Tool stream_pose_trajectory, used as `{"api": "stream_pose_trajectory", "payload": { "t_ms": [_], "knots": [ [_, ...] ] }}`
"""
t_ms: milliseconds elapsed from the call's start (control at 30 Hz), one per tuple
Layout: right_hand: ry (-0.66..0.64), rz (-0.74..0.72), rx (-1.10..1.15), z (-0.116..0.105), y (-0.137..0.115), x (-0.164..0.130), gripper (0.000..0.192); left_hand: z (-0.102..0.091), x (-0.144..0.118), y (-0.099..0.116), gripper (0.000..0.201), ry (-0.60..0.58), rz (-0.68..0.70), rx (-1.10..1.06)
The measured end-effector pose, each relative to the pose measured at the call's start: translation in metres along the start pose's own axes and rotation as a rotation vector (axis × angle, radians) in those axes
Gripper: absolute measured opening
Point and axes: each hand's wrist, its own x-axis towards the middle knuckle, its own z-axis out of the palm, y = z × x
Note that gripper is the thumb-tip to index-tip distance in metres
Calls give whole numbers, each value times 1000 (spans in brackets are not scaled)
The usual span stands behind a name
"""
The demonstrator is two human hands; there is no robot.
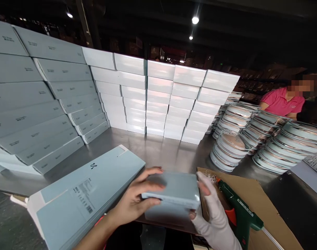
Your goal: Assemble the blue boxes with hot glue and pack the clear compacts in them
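A small light-blue cardboard box [171,189] is between my two hands at the table's near edge, slightly blurred. My left hand [139,194], bare, grips its left end with the thumb on the front and fingers over the top. My right hand [212,205], in a whitish fingerless glove, holds the right end. Left of the box lies a stack of flat light-blue carton blanks [96,187] with a printed label and barcode. Just right of my right hand, a green glue gun [239,205] with an orange trigger and nozzle rests on a brown cardboard sheet [270,208].
Closed light-blue boxes [158,95] form a wall across the back, continuing as stacked boxes [49,90] on the left. Stacks of round containers with clear lids [231,149] stand at the right. Beyond them is a person in a pink shirt [280,100]. The metal tabletop [153,149] stretches between.
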Motion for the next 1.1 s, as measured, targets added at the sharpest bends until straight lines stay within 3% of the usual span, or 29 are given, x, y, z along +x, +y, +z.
{"api": "stream_pose_trajectory", "payload": {
  "t_ms": [67,133,233,333,467,600,733,800,933,1000,1100],
  "knots": [
    [138,201,197,11,21,-21,84,2,-8,-13,35,191,-79,-14],
    [121,311,333,24,33,-37,76,8,-18,-26,41,298,-166,-7],
    [-1,369,365,36,24,-41,68,20,-28,-38,46,308,-270,46],
    [-13,386,131,35,3,-13,80,14,-32,-36,56,285,-296,185],
    [-3,331,-326,33,10,52,58,-37,-32,-25,43,322,-266,509],
    [-189,278,-574,56,48,100,43,-98,-28,-33,49,336,-315,834],
    [-326,274,-724,76,74,121,36,-143,-21,-57,63,310,-545,1106],
    [-350,269,-762,77,78,128,37,-158,-16,-67,59,282,-708,1196],
    [-306,259,-802,67,64,135,42,-179,-10,-75,40,235,-905,1281],
    [-226,224,-790,62,45,128,47,-185,-11,-73,38,238,-938,1297],
    [-105,61,-702,62,5,100,44,-188,-19,-66,39,250,-962,1300]
  ]
}}
